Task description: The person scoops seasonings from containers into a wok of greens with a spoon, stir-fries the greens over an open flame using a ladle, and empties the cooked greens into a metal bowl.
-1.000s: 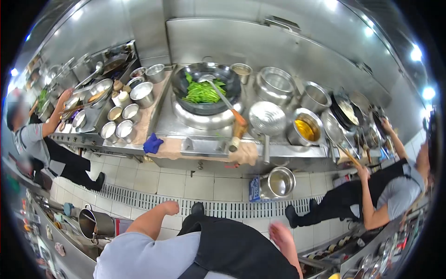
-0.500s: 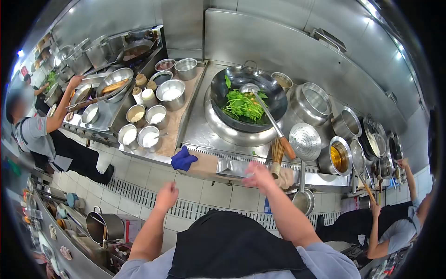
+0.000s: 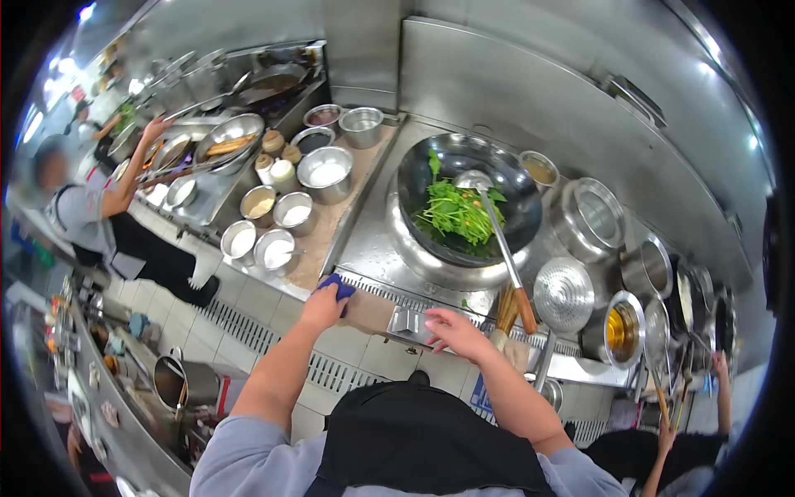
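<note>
My left hand (image 3: pixel 321 310) is closed on a dark blue cloth (image 3: pixel 343 287) at the counter's front edge. My right hand (image 3: pixel 451 333) hovers by the small metal fitting (image 3: pixel 407 321) on the stove front, fingers apart and nothing in them. Beyond both hands sits a black wok (image 3: pixel 414 182) with green leafy vegetables (image 3: pixel 464 207) in it. A ladle (image 3: pixel 497 219) lies with its bowl on the greens, its wooden handle pointing toward my right hand. Beside that handle stands a bamboo brush (image 3: pixel 507 311).
Seasoning pots (image 3: pixel 326 174) and squeeze bottles (image 3: pixel 283 176) stand at left. A perforated strainer (image 3: pixel 564 294), a pot of yellow oil (image 3: pixel 614 335) and stacked steel pots (image 3: pixel 592 211) are at right. Co-workers (image 3: pixel 91 211) work at both sides; a floor drain (image 3: pixel 331 374) runs below.
My left hand has moved forward and closed on the blue cloth. My right hand has shifted slightly, still empty. The view has turned, so the wok sits lower and further right.
</note>
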`<state>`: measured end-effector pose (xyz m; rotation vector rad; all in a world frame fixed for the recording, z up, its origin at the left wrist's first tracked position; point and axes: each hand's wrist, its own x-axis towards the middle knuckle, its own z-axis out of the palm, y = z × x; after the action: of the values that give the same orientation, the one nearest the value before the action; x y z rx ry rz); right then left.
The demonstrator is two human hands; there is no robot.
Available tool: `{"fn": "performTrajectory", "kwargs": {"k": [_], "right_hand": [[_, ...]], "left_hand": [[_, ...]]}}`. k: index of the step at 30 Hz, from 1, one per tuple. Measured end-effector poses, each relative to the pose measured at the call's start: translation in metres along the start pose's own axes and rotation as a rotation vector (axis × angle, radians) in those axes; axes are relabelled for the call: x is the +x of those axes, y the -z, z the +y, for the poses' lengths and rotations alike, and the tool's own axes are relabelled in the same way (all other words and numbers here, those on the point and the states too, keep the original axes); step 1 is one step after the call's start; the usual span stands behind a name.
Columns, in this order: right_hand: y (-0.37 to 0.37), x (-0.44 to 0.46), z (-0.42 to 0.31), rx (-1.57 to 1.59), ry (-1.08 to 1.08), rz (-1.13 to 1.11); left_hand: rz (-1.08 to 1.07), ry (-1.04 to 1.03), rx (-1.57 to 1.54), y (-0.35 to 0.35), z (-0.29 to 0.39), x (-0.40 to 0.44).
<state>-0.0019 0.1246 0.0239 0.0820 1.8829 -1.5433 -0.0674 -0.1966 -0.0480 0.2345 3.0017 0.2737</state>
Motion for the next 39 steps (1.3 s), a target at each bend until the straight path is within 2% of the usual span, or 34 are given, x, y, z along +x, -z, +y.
{"fn": "performTrajectory", "kwargs": {"k": [2, 4, 6, 7, 8, 9, 10, 11, 13, 14, 15, 16, 18, 19, 21, 22, 24, 25, 26, 27, 28, 29, 30, 32, 34, 35, 38, 39], "right_hand": [[0.011, 0.011, -0.004, 0.073, 0.2, 0.043], [0.008, 0.031, -0.017, 0.106, 0.259, 0.017], [-0.02, 0.054, -0.031, 0.189, 0.509, 0.252], [-0.038, 0.054, -0.037, 0.183, 0.5, 0.221], [-0.057, 0.05, -0.047, 0.064, 0.616, 0.279], [-0.067, 0.051, -0.056, -0.058, 0.746, 0.338], [-0.068, 0.053, -0.056, -0.339, 0.966, 0.356], [-0.071, 0.048, -0.068, -0.374, 1.005, 0.279], [-0.075, 0.041, -0.087, -0.412, 1.034, 0.193], [-0.072, 0.044, -0.094, -0.476, 1.082, 0.077], [-0.071, 0.051, -0.101, -0.537, 1.133, -0.043], [-0.071, 0.064, -0.102, -0.541, 1.137, -0.066], [-0.076, 0.103, -0.088, -0.213, 0.87, 0.114], [-0.086, 0.125, -0.086, -0.215, 0.862, 0.099], [-0.107, 0.171, -0.091, -0.2, 0.438, 0.09], [-0.121, 0.189, -0.093, -0.205, 0.43, 0.082], [-0.157, 0.221, -0.102, 0.275, 0.093, -0.052], [-0.172, 0.237, -0.106, 0.457, 0.059, -0.058], [-0.181, 0.254, -0.11, 0.448, 0.055, -0.062], [-0.189, 0.269, -0.113, 0.463, 0.13, -0.04], [-0.197, 0.279, -0.118, 0.478, 0.2, -0.015], [-0.198, 0.287, -0.123, 0.232, 0.261, 0.013], [-0.195, 0.285, -0.123, 0.224, 0.244, 0.015], [-0.189, 0.272, -0.139, -0.585, 0.924, 0.116], [-0.18, 0.22, -0.168, -0.851, 0.933, 0.011], [-0.173, 0.205, -0.17, -0.995, 0.972, -0.035], [-0.16, 0.199, -0.16, -0.941, 0.929, -0.048], [-0.159, 0.203, -0.162, -0.941, 0.924, -0.035]], "left_hand": [[-0.002, 0.299, -0.702, 0.015, 0.027, -0.001], [-0.023, 0.29, -1.163, 0.028, 0.061, -0.006], [0.143, 0.419, -1.332, 0.022, 0.119, -0.017], [0.227, 0.403, -1.563, 0.02, 0.153, -0.019], [0.325, 0.367, -1.792, 0.025, 0.172, -0.02], [0.26, 0.496, -1.876, 0.048, 0.167, -0.018], [0.191, 0.621, -1.959, 0.08, 0.16, -0.012], [0.219, 0.71, -1.913, 0.109, 0.154, -0.012], [0.248, 0.67, -2.099, 0.121, 0.128, -0.013], [0.279, 0.652, -2.19, 0.125, 0.115, -0.016], [0.255, 0.573, -2.257, 0.112, 0.09, -0.018], [0.323, 0.527, -2.242, 0.104, 0.067, -0.023], [0.378, 0.443, -2.346, 0.121, 0.027, -0.045], [0.414, 0.431, -2.389, 0.12, 0.003, -0.057], [0.447, 0.333, -2.502, 0.122, -0.036, -0.084], [0.473, 0.236, -2.582, 0.128, -0.049, -0.095], [0.631, 0.296, -2.625, 0.139, -0.071, -0.096], [0.64, 0.299, -2.63, 0.13, -0.082, -0.101], [0.638, 0.314, -2.771, 0.11, -0.092, -0.112], [0.634, 0.331, -2.913, 0.093, -0.101, -0.119], [0.641, 0.344, -2.921, 0.084, -0.108, -0.12], [0.527, 0.317, -2.866, 0.074, -0.114, -0.122], [0.415, 0.288, -2.809, 0.065, -0.117, -0.124], [0.39, 0.324, -2.86, 0.058, -0.13, -0.121], [0.309, 0.579, -2.554, 0.05, -0.147, -0.119], [0.127, 0.616, -2.479, 0.03, -0.167, -0.124], [0.074, 0.568, -2.429, 0.045, -0.188, -0.119], [0.0, 0.552, -2.556, 0.033, -0.199, -0.122]]}}
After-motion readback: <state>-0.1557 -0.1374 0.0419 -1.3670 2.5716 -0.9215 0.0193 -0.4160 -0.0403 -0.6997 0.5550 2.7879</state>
